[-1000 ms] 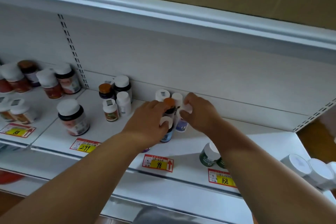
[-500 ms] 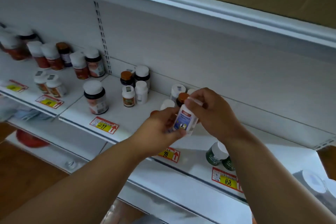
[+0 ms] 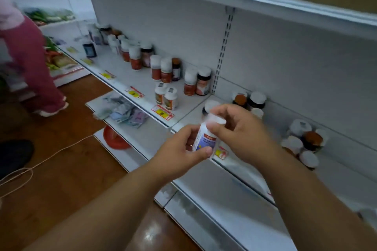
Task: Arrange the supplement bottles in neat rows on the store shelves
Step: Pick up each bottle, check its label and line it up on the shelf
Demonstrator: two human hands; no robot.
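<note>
- Over on the left, the white metal store shelf (image 3: 126,71) carries loose clusters of white-capped supplement bottles with red-orange labels (image 3: 156,68), and two small white-capped bottles (image 3: 166,99) stand nearer the front edge, by a red and yellow price tag (image 3: 162,111).
- Nearer the middle, the left hand (image 3: 181,154) is curled round the base of a small white plastic bottle with a blue and red label (image 3: 206,139), thumb across the front, fingers behind.
- That bottle is held upright in the air just in front of the shelf edge, touching nothing but the two hands.
- It looks light and rigid; I'd guess smooth plastic with a glossy label, so slightly slippery, and best taken round the body rather than by the cap alone.
- Then the right hand (image 3: 242,134) pinches the white cap from above with its fingertips.
- Further right, a tight bunch of white- and brown-capped bottles (image 3: 304,142) stands unevenly near the back panel, so rows there seem unfinished.
</note>
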